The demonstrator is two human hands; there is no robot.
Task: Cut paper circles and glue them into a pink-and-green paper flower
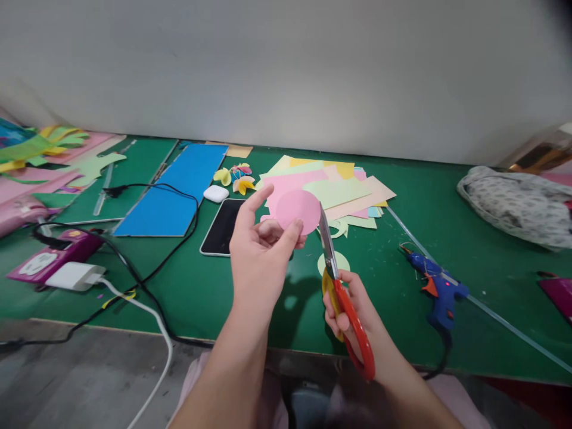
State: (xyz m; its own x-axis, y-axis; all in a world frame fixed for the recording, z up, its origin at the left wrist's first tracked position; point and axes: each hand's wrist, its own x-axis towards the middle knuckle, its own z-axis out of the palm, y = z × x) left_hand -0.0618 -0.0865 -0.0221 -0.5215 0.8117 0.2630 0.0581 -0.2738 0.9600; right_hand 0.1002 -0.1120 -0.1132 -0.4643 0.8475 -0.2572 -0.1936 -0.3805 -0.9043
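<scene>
Between the thumb and fingers of my left hand is a round pink paper disc, held up above the table. My right hand grips scissors with red and yellow handles. Their blades point up and away, with the tip close to the disc's right edge. A pale green paper disc lies on the table behind the scissors, partly hidden by them. Past my hands is a pile of coloured paper sheets, with a cut green paper scrap at its near edge.
The green table bears a phone, white case, paper petals and blue board. At left are a purple power strip, cables and paper strips. A blue glue gun and patterned cloth lie right.
</scene>
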